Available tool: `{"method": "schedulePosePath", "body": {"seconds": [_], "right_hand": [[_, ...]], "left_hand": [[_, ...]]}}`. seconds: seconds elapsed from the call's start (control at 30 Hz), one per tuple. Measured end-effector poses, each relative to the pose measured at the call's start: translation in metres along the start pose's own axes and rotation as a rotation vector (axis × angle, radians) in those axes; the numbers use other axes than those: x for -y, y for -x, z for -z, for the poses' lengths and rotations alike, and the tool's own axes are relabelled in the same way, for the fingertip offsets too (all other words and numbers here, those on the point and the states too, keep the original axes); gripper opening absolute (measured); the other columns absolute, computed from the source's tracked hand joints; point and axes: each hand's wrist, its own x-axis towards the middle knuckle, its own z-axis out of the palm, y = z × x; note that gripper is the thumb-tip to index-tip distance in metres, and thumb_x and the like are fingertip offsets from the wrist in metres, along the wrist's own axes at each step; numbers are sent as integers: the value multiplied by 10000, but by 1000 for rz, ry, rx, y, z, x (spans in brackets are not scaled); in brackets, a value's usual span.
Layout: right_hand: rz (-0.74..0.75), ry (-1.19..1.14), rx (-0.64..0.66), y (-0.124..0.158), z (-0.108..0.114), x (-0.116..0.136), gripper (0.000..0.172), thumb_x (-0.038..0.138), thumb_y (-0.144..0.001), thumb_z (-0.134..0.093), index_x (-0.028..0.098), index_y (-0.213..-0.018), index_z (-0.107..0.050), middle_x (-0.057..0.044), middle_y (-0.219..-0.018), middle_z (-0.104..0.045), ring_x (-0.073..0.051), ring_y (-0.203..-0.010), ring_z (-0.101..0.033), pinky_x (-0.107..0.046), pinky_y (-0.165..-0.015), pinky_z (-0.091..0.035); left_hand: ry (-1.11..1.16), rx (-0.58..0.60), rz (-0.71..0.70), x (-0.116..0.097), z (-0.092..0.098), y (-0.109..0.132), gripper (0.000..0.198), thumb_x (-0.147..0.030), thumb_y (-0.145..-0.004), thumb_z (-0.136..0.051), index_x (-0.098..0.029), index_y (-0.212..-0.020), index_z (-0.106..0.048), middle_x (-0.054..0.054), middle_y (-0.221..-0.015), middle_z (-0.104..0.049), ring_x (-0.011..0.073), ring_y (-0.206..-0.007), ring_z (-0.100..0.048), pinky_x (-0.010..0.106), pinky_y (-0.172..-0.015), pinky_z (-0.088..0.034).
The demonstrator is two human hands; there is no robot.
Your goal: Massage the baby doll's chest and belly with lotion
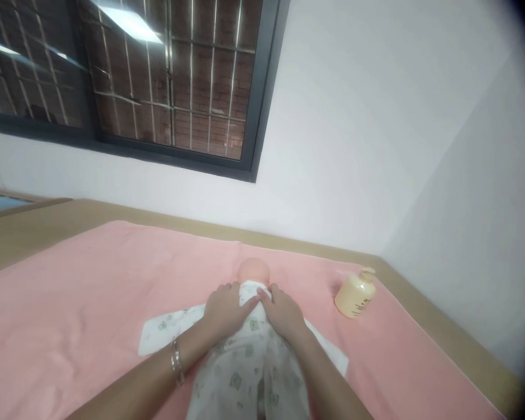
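Observation:
A baby doll (254, 271) with a bald, smooth head lies lengthwise before me, its sleeves spread to both sides. It wears a white garment (247, 367) printed with small grey-green figures. My left hand (225, 306) rests on the left side of the doll's upper body, thumb stretched toward the middle and fingers over the shoulder. On the other side my right hand (284, 309) rests in the same way, its thumb nearly meeting the left one just below the neck. No facial features of the doll show.
A pink blanket (114, 280) covers the tan padded surface (91, 210) under the doll. A cream pump bottle (354, 296) stands to the right, leaning in view. Behind are a white wall (332, 116) and a dark-framed, barred window (170, 87).

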Motion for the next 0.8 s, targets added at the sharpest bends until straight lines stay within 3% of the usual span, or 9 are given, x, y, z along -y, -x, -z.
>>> {"method": "schedulePosePath", "body": {"seconds": [0.8], "right_hand": [[30, 20, 18, 1, 2, -1, 544, 607, -949, -184, 181, -1032, -512, -131, -1035, -647, -270, -937, -607, -350, -747, -406]], "left_hand": [[-25, -15, 3, 0, -1, 1, 611, -699, -866, -255, -200, -884, -607, 90, -907, -663, 262, -864, -600, 362, -745, -426]]}}
